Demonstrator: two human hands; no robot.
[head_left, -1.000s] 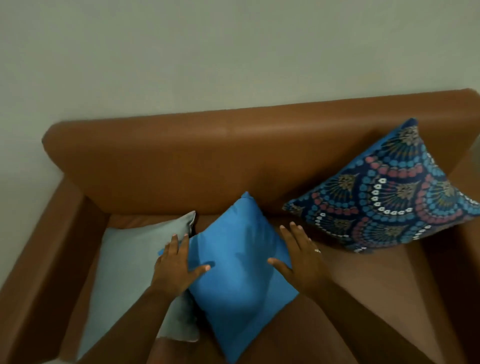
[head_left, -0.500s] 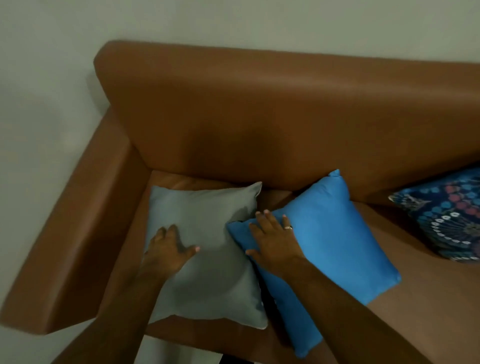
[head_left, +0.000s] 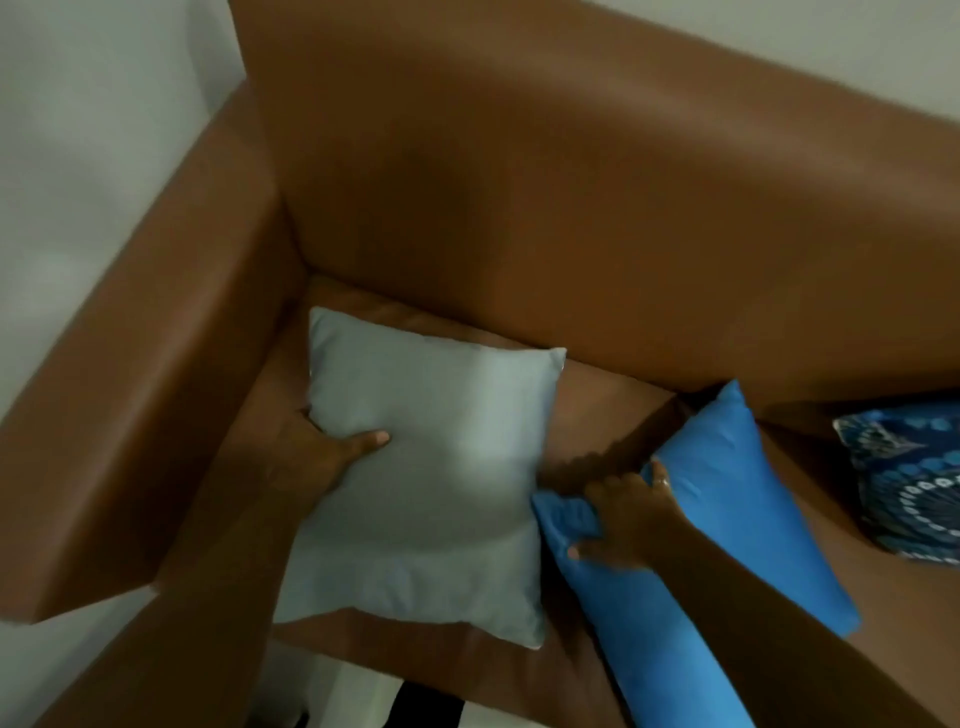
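Note:
A pale grey cushion (head_left: 441, 467) lies on the seat of a brown sofa (head_left: 571, 208), near its left armrest. My left hand (head_left: 317, 457) grips the cushion's left edge, thumb on top and fingers hidden underneath. A plain blue cushion (head_left: 727, 499) lies to the right of it, partly under my right forearm. My right hand (head_left: 623, 519) grips the blue cushion's left corner, bunching the fabric.
A dark blue patterned cushion (head_left: 909, 483) leans at the right edge of the view. The sofa's left armrest (head_left: 135, 405) and backrest close in the seat. Bare seat (head_left: 613, 410) shows between the grey and blue cushions. A pale wall (head_left: 93, 130) stands behind.
My left hand went from resting flat on the grey cushion to gripping its left edge. My right hand now grips the blue cushion's corner. The view has swung left and closer.

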